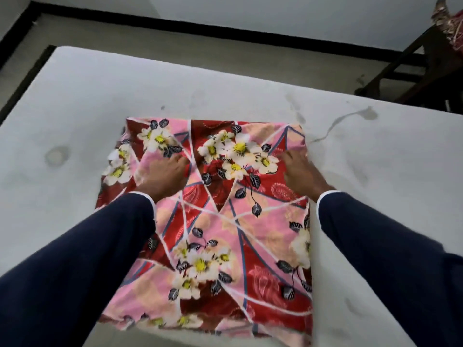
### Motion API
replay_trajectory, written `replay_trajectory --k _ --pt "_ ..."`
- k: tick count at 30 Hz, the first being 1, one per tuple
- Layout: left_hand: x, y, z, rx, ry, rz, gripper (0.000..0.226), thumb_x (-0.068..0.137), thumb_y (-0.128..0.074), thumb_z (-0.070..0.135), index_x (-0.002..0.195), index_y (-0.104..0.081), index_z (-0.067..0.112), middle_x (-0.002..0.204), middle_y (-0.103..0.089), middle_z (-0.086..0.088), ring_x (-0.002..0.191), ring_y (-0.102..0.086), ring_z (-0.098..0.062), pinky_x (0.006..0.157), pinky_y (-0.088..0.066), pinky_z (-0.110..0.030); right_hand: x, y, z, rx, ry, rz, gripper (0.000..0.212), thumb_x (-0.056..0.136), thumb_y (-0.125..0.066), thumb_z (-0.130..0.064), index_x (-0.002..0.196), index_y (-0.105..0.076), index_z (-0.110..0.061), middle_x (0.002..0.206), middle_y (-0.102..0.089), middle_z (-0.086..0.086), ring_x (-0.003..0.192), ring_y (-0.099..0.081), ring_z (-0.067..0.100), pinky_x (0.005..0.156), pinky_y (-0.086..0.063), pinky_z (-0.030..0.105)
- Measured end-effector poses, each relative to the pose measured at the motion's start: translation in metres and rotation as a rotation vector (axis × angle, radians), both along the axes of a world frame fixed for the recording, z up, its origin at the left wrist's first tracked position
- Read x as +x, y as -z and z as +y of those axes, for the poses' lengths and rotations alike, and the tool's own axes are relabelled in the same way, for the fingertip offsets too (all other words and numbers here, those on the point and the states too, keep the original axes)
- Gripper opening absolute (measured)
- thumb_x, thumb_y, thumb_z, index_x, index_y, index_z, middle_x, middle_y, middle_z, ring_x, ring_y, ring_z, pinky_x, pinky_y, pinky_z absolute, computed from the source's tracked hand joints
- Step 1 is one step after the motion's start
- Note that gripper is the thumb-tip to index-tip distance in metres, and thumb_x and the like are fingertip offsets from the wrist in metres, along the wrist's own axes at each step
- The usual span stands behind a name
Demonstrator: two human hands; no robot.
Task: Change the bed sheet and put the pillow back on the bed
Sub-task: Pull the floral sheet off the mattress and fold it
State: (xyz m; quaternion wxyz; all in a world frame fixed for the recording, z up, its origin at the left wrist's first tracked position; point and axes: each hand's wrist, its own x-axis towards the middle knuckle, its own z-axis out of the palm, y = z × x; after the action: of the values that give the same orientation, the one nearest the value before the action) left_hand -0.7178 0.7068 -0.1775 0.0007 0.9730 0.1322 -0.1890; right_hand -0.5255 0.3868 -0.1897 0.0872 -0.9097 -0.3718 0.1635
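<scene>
1. Mattress (250,91): bare, white, filling most of the view. Its surface carries several grey stains, including a ring-shaped mark at the left and a streak at the right.

2. Floor (175,43): pale, visible beyond the far edge of the mattress, bordered by a black skirting line at the foot of a white wall.

3. Bed sheet (225,234): folded into a rough rectangle, red and pink with white-and-yellow flowers, dark leaves and blue-grey lines. It lies flat on the mattress, near the middle and toward the near edge. Its lower edge is slightly rumpled.

4. Sleeves: both arms are covered in dark navy sleeves with a thin white cuff edge at each wrist.

5. Wooden furniture (411,68): dark frame at upper right, standing on the floor beyond the mattress. A patterned red cloth (451,28) rests on top of it; the item is cut off by the frame edge and cannot be identified further.

6. Left hand (164,175): on the upper left part of the folded sheet, fingers curled into the fabric, gripping it.

7. Right hand (302,171): on the upper right part of the sheet near its far corner, fingers bent and pinching the fabric. The view is slightly blurred.
</scene>
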Motion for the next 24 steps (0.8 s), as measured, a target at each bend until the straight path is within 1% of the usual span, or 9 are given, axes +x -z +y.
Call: replay_trajectory --k 3,5,8,11,13,15,18,21,24 --pt "0.046 0.019 0.022 -0.076 -0.065 -0.008 0.050 0.094 -0.052 0.027 0.138 -0.041 0.007 0.140 -0.048 -0.019 0.115 -0.056 -0.037 0.090 -0.054 -0.051 0.056 0.007 0.029 0.029 0.002 -0.155 0.057 0.088 -0.054 -0.005 0.143 -0.044 -0.013 0.143 -0.044 0.013 0.130 -0.041 0.035 0.103 -0.039 0.053" --pt "0.068 0.035 0.029 -0.101 -0.087 -0.005 0.059 0.093 -0.055 0.023 0.145 -0.034 0.006 0.146 -0.042 -0.021 0.124 -0.052 -0.038 0.098 -0.050 -0.053 0.085 0.017 0.045 0.028 0.036 -0.157 0.058 0.091 -0.054 -0.012 0.147 -0.039 -0.015 0.151 -0.039 0.010 0.136 -0.036 0.034 0.108 -0.033 0.053" --pt "0.093 0.056 0.033 -0.078 -0.142 0.030 0.063 0.099 -0.051 0.027 0.153 -0.023 0.010 0.157 -0.032 -0.019 0.133 -0.046 -0.040 0.106 -0.044 -0.055 0.124 0.039 0.061 -0.053 0.127 -0.033 0.064 0.094 -0.058 -0.031 0.151 -0.032 -0.015 0.151 -0.041 0.013 0.138 -0.037 0.037 0.112 -0.027 0.051" --pt "0.103 0.071 0.037 -0.081 -0.203 0.066 0.067 0.100 -0.044 0.017 0.158 -0.010 0.014 0.167 -0.006 -0.013 0.144 -0.033 -0.043 0.113 -0.036 -0.060 0.152 0.057 0.056 -0.164 0.154 0.148 0.051 0.089 -0.066 -0.032 0.134 -0.049 -0.015 0.136 -0.054 0.015 0.124 -0.051 0.037 0.103 -0.039 0.049" --pt "0.106 0.078 0.045 -0.098 -0.219 0.053 0.078 0.095 -0.040 0.001 0.160 0.000 0.016 0.168 0.007 -0.009 0.139 -0.040 -0.045 0.102 -0.048 -0.059 0.161 0.065 0.047 -0.108 0.173 0.217 0.040 0.083 -0.071 -0.022 0.121 -0.057 -0.015 0.124 -0.062 0.014 0.108 -0.061 0.036 0.092 -0.051 0.049" --pt "0.111 0.079 0.051 -0.108 -0.211 0.014 0.088 0.091 -0.041 -0.007 0.159 0.007 0.020 0.167 0.014 -0.006 0.118 -0.059 -0.043 0.078 -0.060 -0.053 0.165 0.068 0.042 -0.040 0.218 0.266 0.042 0.081 -0.074 -0.015 0.120 -0.059 -0.015 0.118 -0.063 0.014 0.098 -0.065 0.036 0.084 -0.055 0.051" --pt "0.121 0.077 0.062 -0.100 -0.192 -0.014 0.101 0.086 -0.047 -0.011 0.158 0.012 0.028 0.168 0.013 -0.002 0.101 -0.065 -0.037 0.059 -0.060 -0.045 0.169 0.073 0.039 -0.003 0.250 0.287 0.039 0.081 -0.075 -0.011 0.117 -0.063 -0.019 0.107 -0.062 0.007 0.098 -0.066 0.036 0.085 -0.055 0.052" --pt "0.131 0.080 0.074 -0.090 -0.130 0.039 0.113 0.082 -0.058 -0.011 0.157 0.014 0.032 0.168 0.005 -0.002 0.110 -0.062 -0.040 0.067 -0.061 -0.049 0.172 0.079 0.038 0.026 0.264 0.294 0.032 0.081 -0.075 -0.011 0.111 -0.069 -0.019 0.109 -0.067 0.010 0.102 -0.065 0.036 0.088 -0.054 0.053" --pt "0.134 0.082 0.072 -0.016 -0.105 0.070 0.105 0.083 -0.065 -0.005 0.159 0.001 0.022 0.155 -0.030 -0.016 0.103 -0.061 -0.039 0.074 -0.058 -0.051 0.169 0.079 0.034 0.082 0.250 0.234 0.024 0.081 -0.075 -0.009 0.105 -0.072 -0.010 0.105 -0.067 0.017 0.096 -0.064 0.034 0.080 -0.053 0.039"
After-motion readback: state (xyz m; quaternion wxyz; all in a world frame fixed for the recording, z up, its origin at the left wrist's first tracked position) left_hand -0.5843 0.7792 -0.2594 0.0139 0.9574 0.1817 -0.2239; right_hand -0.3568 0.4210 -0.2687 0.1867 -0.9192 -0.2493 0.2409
